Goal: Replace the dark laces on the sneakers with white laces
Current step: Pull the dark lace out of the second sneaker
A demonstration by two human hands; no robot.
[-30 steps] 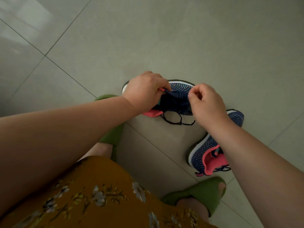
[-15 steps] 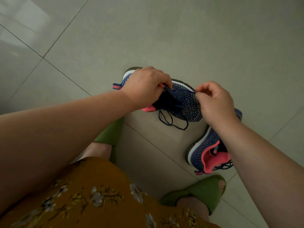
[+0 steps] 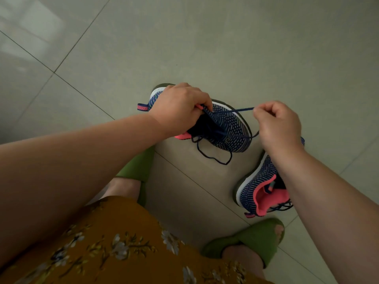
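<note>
- Above the tiled floor (image 3: 205, 48), I see the left hand (image 3: 178, 108) gripping the collar end of the held sneaker (image 3: 227, 130), fingers curled round its pink-lined opening, so the shoe hangs clear of the tiles.
- My right hand (image 3: 276, 125) pinches the dark lace (image 3: 235, 112) at its thumb and forefinger; the strand runs taut from the eyelet area, just by the left hand's knuckles, out to the right.
- That line is what the next pull turns on, as I judge it: the lace leaves the shoe rightward and slightly away from the body, crossing over the toe, while the shoe's long axis points from the left hand toward the right hand.
- Slack loops of the same lace dangle below the shoe toward my knees.
- Nearer me on the right, the second sneaker (image 3: 260, 189) lies on the floor with its dark lacing untouched, partly hidden under the right forearm.
- I see no white laces anywhere in view.
</note>
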